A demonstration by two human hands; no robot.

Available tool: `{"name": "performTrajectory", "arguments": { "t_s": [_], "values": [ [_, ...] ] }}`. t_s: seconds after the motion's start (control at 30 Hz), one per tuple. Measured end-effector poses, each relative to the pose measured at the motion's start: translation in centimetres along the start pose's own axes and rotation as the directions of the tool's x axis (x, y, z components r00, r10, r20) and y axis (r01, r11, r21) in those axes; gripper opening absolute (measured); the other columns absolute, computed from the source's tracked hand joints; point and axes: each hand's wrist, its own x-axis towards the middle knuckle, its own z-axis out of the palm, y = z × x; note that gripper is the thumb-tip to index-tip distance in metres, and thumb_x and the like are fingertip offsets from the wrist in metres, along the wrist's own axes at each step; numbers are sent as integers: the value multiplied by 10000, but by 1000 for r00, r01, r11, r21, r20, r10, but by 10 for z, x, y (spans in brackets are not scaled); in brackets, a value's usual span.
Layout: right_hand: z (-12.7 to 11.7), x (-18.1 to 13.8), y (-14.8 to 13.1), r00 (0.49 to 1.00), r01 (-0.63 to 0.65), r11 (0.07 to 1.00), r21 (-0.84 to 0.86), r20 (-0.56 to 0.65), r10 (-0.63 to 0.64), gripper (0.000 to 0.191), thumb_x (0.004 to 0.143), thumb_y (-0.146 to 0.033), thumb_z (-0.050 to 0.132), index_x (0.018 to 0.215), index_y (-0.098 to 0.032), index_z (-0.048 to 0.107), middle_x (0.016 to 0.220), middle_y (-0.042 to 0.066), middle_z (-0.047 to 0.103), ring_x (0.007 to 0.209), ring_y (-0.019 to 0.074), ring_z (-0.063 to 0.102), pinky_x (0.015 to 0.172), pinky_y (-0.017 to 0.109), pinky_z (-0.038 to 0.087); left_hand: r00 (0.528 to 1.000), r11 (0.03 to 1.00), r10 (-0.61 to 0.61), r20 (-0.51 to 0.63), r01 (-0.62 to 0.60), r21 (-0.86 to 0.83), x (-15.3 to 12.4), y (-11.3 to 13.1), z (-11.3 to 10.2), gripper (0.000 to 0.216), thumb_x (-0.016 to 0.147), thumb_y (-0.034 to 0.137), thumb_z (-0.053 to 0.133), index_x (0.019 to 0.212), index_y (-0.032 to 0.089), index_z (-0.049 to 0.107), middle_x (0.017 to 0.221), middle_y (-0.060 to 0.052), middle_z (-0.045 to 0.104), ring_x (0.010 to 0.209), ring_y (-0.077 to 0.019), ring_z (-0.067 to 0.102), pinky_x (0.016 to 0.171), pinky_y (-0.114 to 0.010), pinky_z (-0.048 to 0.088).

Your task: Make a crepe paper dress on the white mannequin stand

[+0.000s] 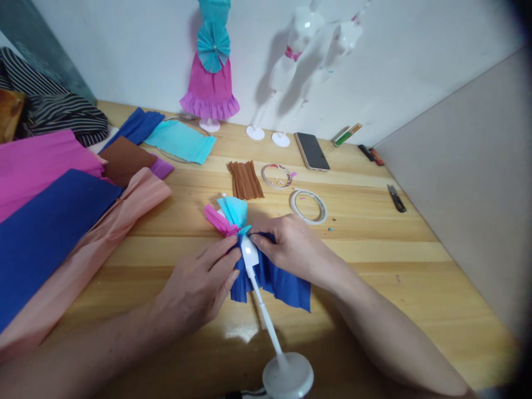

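A small white mannequin on a stand (250,252) lies tilted towards me, its round base (288,376) nearest my body. Its top is wrapped in turquoise crepe paper (233,211) and pink crepe paper (220,220). Gathered blue crepe paper (286,284) hangs around its waist and spreads to the right. My left hand (203,277) pinches the blue paper's edge at the left of the waist. My right hand (291,244) pinches the same edge at the right, thumb and forefinger together. The fingertips partly hide the gathered edge.
Tape rolls (308,206) and a pleated brown paper piece (245,180) lie beyond my hands. Further back are a phone (312,151), a dressed mannequin (211,83) and two bare white ones. Coloured paper sheets (62,221) cover the left; a cutter knife (396,198) lies right.
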Motion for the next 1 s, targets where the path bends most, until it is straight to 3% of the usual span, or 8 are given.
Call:
{"name": "performTrajectory", "arguments": {
  "t_s": [0.2,0.37,0.53,0.73,1.0],
  "values": [
    [1,-4,-3,999,-27,997,-67,-39,25,169,844,-263,550,843,-217,712,723,37,708,640,167,616,565,253,315,1000,999,8,1,-8,35,0,2,-1,252,900,161,452,1118,108,569,1176,-160,643,1056,-213,646,878,-321,568],
    [4,-2,-7,993,-63,989,-137,-106,49,171,846,-322,562,884,-214,689,750,50,721,671,200,642,569,262,321,999,997,31,-10,-30,76,1,3,-1,234,902,165,451,1084,100,583,1134,-167,662,1018,-224,665,835,-322,583],
    [9,0,-4,984,37,989,-142,-167,-61,280,829,-245,550,1098,-202,616,806,48,717,646,190,622,575,256,325,998,995,53,-33,-50,85,5,4,-2,223,904,166,436,1044,101,598,1086,-162,678,989,-211,674,825,-302,581],
    [10,10,2,979,117,983,141,-185,-90,142,822,-158,539,742,-170,656,648,-1,633,556,109,520,572,216,332,996,992,77,-35,-73,107,7,5,-3,219,910,160,416,987,85,607,1044,-174,686,939,-220,685,771,-310,589],
    [14,16,5,974,78,959,274,-225,-15,118,769,-117,555,687,-154,632,600,-26,586,544,92,480,569,204,328,993,988,91,-76,-81,130,2,2,-2,167,878,123,463,985,99,590,1088,-167,665,963,-197,668,810,-279,568]
  ]
}}
